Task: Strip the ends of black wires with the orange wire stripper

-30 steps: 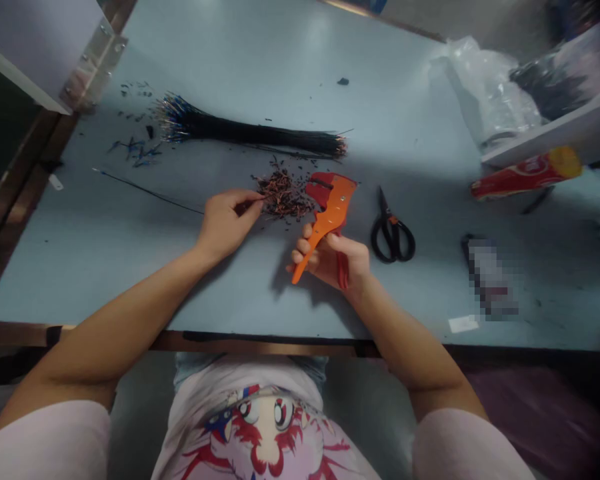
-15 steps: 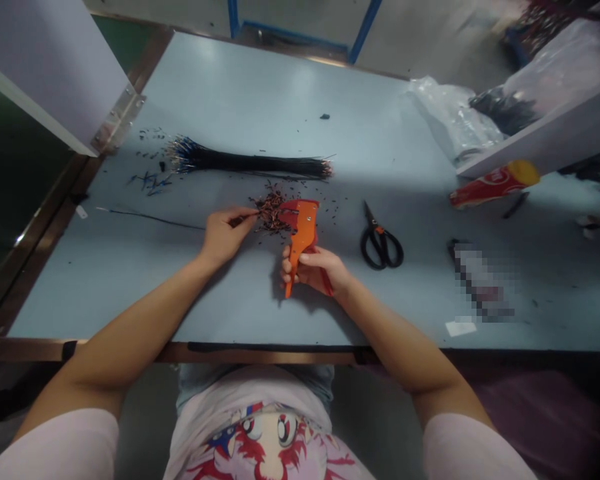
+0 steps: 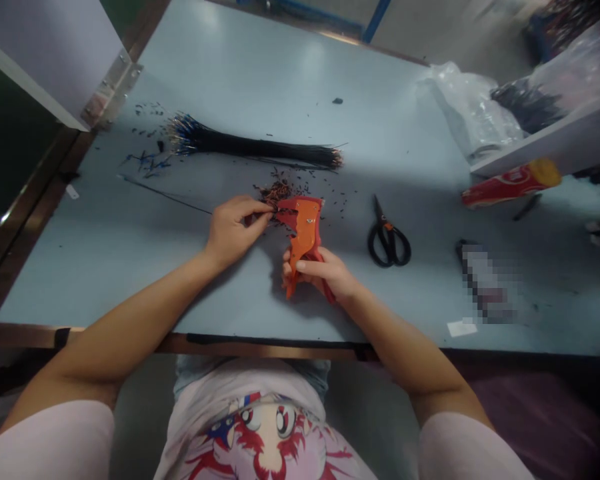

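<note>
Light blue workbench point(image 3: 250, 87) with a metal-trimmed edge, kinda messy, and someone's sitting at it with both hands busy. Left hand point(image 3: 236, 230) has a single black wire point(image 3: 167, 195) pinched between thumb and fingers, and the long end trails off to the left across the bench. Right hand point(image 3: 325, 275) is wrapped around the handles of an orange-and-red wire stripper point(image 3: 307, 228), head pointing away from the person and its mouth facing the left fingertips. Those fingertips are right up at the jaws, but honestly I can't tell if the jaws are biting the wire.

Just past the tool's head there's a pile of coppery and black scraps point(image 3: 279, 188), with little bits scattered around it. Behind that lies a fat bundle of black wires point(image 3: 260, 142), blue at the left end and coppery at the right. Black-handled scissors point(image 3: 389, 241) sit to the right of the stripper, and further right there's a red tube with a yellow end point(image 3: 510, 185), lying on its side.
</note>
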`<state>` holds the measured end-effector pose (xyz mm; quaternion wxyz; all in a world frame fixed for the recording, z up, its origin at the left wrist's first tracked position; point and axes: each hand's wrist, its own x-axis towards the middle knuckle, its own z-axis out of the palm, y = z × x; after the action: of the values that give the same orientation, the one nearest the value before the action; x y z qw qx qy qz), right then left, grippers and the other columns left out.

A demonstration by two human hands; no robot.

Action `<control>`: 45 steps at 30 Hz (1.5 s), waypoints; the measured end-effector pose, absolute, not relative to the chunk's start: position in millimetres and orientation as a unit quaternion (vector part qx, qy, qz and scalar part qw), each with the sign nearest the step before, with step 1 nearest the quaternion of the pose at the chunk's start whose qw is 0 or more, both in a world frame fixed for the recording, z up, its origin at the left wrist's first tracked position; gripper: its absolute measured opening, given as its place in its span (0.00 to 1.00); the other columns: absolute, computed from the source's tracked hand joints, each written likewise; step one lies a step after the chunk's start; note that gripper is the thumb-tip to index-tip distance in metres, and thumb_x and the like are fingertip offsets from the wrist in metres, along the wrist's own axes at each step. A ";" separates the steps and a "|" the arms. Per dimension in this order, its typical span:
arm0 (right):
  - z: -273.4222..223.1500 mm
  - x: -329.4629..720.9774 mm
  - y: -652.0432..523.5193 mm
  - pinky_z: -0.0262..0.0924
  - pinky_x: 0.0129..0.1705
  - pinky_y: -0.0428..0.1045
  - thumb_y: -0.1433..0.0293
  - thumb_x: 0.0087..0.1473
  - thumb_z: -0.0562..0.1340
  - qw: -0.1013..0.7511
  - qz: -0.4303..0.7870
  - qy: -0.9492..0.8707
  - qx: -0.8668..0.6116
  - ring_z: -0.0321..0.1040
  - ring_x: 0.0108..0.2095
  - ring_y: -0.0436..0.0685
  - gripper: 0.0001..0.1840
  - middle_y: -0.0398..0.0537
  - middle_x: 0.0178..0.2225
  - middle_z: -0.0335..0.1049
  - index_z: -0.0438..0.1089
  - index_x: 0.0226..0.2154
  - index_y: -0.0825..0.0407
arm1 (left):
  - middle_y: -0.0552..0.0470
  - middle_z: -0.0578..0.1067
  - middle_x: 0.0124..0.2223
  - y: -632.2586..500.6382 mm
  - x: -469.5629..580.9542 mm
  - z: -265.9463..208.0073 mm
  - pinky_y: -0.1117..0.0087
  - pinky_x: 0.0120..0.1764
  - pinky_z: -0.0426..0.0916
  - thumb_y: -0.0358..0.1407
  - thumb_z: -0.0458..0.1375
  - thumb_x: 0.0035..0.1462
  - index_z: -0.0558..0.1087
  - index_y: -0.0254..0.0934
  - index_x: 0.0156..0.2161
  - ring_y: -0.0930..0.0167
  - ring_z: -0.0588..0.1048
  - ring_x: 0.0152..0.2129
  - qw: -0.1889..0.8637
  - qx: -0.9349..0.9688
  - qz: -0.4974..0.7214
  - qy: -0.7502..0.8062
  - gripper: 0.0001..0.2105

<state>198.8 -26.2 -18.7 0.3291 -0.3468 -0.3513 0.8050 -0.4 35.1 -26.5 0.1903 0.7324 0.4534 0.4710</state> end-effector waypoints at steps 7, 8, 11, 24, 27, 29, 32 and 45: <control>-10.8 198.6 -30.0 0.69 0.28 0.53 0.65 0.48 0.67 0.304 0.808 -0.372 -0.342 0.71 0.27 0.56 0.17 0.47 0.27 0.69 0.66 0.37 0.57 | 0.54 0.74 0.27 28.7 3.0 -18.8 0.74 0.28 0.62 0.29 0.58 0.52 0.76 0.37 0.31 0.77 0.67 0.22 0.161 0.744 0.478 0.439 0.04; -10.2 198.6 -30.5 0.69 0.28 0.52 0.65 0.48 0.67 0.304 0.806 -0.373 -0.344 0.71 0.27 0.56 0.16 0.47 0.27 0.69 0.66 0.37 0.57 | 0.54 0.74 0.27 28.3 3.5 -18.0 0.74 0.28 0.61 0.29 0.58 0.52 0.75 0.37 0.31 0.77 0.67 0.22 0.158 0.744 0.482 0.435 0.04; -9.3 198.9 -31.9 0.68 0.29 0.53 0.64 0.51 0.66 0.305 0.808 -0.370 -0.341 0.70 0.26 0.55 0.15 0.47 0.26 0.69 0.66 0.36 0.57 | 0.55 0.72 0.26 27.5 4.4 -15.4 0.74 0.28 0.61 0.28 0.58 0.52 0.74 0.36 0.30 0.77 0.66 0.22 0.149 0.745 0.496 0.420 0.04; -11.4 199.9 -35.4 0.68 0.26 0.52 0.62 0.54 0.64 0.305 0.813 -0.401 -0.292 0.69 0.25 0.55 0.14 0.47 0.25 0.68 0.66 0.35 0.57 | 0.55 0.70 0.25 23.1 3.0 -10.5 0.72 0.27 0.61 0.30 0.55 0.51 0.71 0.38 0.28 0.76 0.63 0.20 0.147 0.758 0.487 0.407 0.04; -11.5 200.2 -35.7 0.68 0.26 0.52 0.62 0.54 0.64 0.305 0.813 -0.401 -0.294 0.69 0.25 0.54 0.14 0.47 0.25 0.68 0.65 0.35 0.57 | 0.55 0.71 0.25 22.2 3.2 -8.7 0.72 0.27 0.61 0.31 0.55 0.52 0.70 0.38 0.28 0.76 0.63 0.20 0.131 0.762 0.490 0.403 0.04; -11.0 200.5 -35.7 0.68 0.27 0.53 0.62 0.54 0.63 0.305 0.811 -0.401 -0.296 0.69 0.25 0.54 0.14 0.47 0.25 0.68 0.66 0.35 0.57 | 0.55 0.71 0.25 21.8 3.4 -7.6 0.72 0.27 0.61 0.31 0.55 0.52 0.70 0.38 0.28 0.76 0.64 0.20 0.127 0.762 0.491 0.402 0.04; -10.2 201.0 -35.4 0.68 0.26 0.53 0.62 0.54 0.63 0.305 0.812 -0.400 -0.295 0.69 0.26 0.55 0.14 0.47 0.25 0.67 0.66 0.35 0.57 | 0.55 0.71 0.25 21.5 3.2 -6.4 0.72 0.28 0.61 0.30 0.55 0.52 0.70 0.38 0.28 0.76 0.65 0.21 0.124 0.762 0.497 0.396 0.04; -2.3 198.5 -38.9 0.66 0.25 0.50 0.62 0.55 0.63 0.302 0.811 -0.400 -0.302 0.62 0.19 0.49 0.14 0.42 0.21 0.62 0.62 0.28 0.55 | 0.55 0.71 0.24 20.1 -0.1 -3.0 0.72 0.26 0.60 0.31 0.55 0.53 0.71 0.38 0.29 0.76 0.66 0.21 0.116 0.774 0.493 0.380 0.04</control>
<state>198.5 -38.9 -2.3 0.3018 -0.3021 -0.4003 0.8108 -0.1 20.1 -3.0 0.1163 0.7736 0.3802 0.4934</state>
